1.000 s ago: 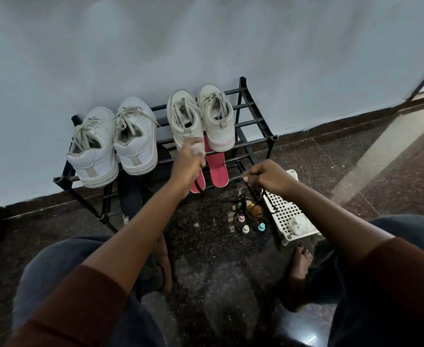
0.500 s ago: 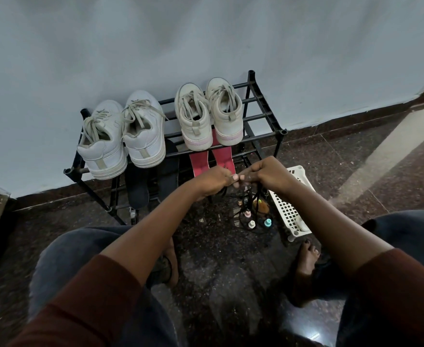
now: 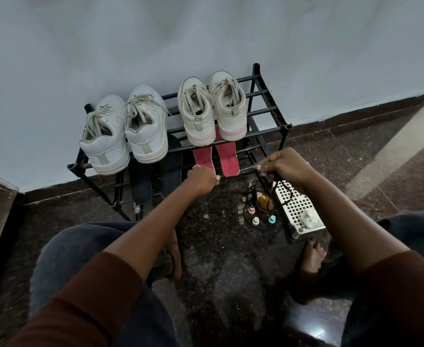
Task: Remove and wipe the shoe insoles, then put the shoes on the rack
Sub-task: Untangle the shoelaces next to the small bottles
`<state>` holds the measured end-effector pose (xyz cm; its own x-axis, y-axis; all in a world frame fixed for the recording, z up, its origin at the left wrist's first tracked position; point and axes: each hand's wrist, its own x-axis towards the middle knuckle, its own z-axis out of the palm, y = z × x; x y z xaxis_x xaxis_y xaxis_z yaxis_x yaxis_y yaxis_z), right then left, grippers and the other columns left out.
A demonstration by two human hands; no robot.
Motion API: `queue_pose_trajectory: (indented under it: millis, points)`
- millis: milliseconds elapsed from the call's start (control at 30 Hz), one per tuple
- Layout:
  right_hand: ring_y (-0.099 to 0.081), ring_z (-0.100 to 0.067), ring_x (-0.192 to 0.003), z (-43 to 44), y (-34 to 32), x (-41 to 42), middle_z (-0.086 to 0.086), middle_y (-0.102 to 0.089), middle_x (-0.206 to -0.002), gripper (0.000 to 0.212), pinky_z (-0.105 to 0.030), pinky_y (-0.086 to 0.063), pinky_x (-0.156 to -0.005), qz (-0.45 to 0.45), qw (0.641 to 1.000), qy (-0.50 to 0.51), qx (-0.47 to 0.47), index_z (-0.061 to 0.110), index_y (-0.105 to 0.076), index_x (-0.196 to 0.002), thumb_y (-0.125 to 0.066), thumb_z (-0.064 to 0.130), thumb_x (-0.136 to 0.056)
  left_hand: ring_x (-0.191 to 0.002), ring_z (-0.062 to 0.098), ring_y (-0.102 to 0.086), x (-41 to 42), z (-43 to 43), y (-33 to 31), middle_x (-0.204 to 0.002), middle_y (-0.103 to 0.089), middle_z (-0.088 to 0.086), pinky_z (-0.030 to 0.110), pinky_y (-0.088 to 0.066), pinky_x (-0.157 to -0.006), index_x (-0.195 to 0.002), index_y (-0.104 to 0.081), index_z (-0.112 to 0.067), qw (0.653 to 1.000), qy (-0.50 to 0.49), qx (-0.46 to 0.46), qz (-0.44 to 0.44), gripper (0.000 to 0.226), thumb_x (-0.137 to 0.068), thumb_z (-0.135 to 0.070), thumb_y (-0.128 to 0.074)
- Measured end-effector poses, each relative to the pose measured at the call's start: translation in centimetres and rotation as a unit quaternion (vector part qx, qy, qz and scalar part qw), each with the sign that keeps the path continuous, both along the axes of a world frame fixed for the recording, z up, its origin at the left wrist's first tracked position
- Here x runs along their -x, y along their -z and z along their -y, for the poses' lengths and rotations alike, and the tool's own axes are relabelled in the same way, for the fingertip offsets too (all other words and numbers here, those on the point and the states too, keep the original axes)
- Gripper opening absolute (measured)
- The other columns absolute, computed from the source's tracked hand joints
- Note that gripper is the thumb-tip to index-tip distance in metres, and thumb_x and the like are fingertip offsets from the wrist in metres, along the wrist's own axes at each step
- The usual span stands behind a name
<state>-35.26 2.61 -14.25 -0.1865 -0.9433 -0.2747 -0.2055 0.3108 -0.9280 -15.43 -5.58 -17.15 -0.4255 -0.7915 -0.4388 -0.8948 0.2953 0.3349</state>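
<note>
Two pairs of white sneakers stand on the top shelf of a black rack (image 3: 268, 111), one pair at the left (image 3: 125, 136) and one at the right (image 3: 213, 113). On the lower shelf lie two pink insoles (image 3: 227, 157) and, to their left, two dark insoles (image 3: 140, 181). My left hand (image 3: 202, 180) curls its fingers over the near end of the left pink insole. My right hand (image 3: 281, 169) is just right of the insoles and grips a thin black cord (image 3: 280, 194) that hangs down.
A white perforated tray (image 3: 293, 206) with a small white object lies on the dark stone floor at the right. Beside it sits a round black stand (image 3: 258, 214) with small bottles. My knees and bare feet frame the floor. The wall is right behind the rack.
My left hand came down from the right pair's heels, met my right hand, then moved left to the pink insole's end. My view has moved closer to the rack.
</note>
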Motion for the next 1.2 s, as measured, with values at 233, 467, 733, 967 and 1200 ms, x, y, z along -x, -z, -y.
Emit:
queue_pose_trajectory:
  millis: [233,467,733,967,1200]
  points:
    - [-0.053,-0.013,-0.052,0.1,-0.2,-1.9,-0.012,-0.061,-0.064,0.013,-0.019,-0.048,-0.05,0.023,0.998,-0.052,0.022,-0.013,-0.067,-0.087,-0.064,-0.001,-0.082,-0.119,0.016,-0.049,1.1,-2.1,-1.4,-0.131,-0.055,0.008,0.029,-0.036,-0.1,-0.131,-0.054,-0.012,0.945,0.009,-0.18,-0.271,0.035,-0.099,-0.024,-0.048]
    - [-0.048,-0.01,-0.049,0.0,0.1,-2.1,-0.01,-0.063,-0.062,0.015,-0.017,-0.043,-0.048,0.028,0.998,-0.057,0.012,-0.015,-0.067,-0.088,-0.064,-0.001,-0.082,-0.061,-0.003,-0.044,1.3,-2.2,-1.4,-0.068,-0.048,-0.01,0.012,-0.032,-0.057,-0.089,-0.062,-0.012,0.961,0.029,-0.121,-0.246,0.02,-0.1,-0.018,-0.046]
    - [-0.045,-0.013,-0.047,0.1,-0.9,-0.5,-0.012,-0.059,-0.062,0.013,-0.021,-0.042,-0.048,0.028,0.999,-0.036,-0.005,-0.015,-0.066,-0.087,-0.062,-0.004,-0.081,-0.075,0.005,-0.05,0.2,-1.2,-0.8,-0.088,-0.06,0.001,0.019,-0.035,-0.066,-0.096,-0.069,-0.005,0.986,0.018,-0.055,-0.157,0.022,-0.098,-0.016,-0.05]
    - [-0.044,-0.012,-0.047,0.1,-1.4,0.4,-0.001,-0.058,-0.049,0.013,-0.022,-0.045,-0.049,0.048,0.998,-0.035,0.013,-0.014,-0.064,-0.088,-0.061,-0.002,-0.083,-0.125,0.028,-0.041,-0.1,-0.4,0.2,-0.121,-0.061,0.013,0.033,-0.032,-0.101,-0.107,-0.068,-0.009,0.996,0.007,-0.02,-0.082,0.023,-0.097,-0.022,-0.052]
    - [-0.051,-0.018,-0.058,0.5,-0.6,-1.6,-0.014,-0.063,-0.066,0.013,-0.023,-0.045,-0.057,0.025,0.997,-0.065,0.018,-0.011,-0.067,-0.087,-0.064,0.0,-0.082,-0.109,0.018,-0.056,1.6,-2.0,-0.9,-0.116,-0.062,0.006,0.031,-0.04,-0.093,-0.121,-0.062,-0.012,0.951,0.01,-0.149,-0.272,0.032,-0.093,-0.027,-0.058]
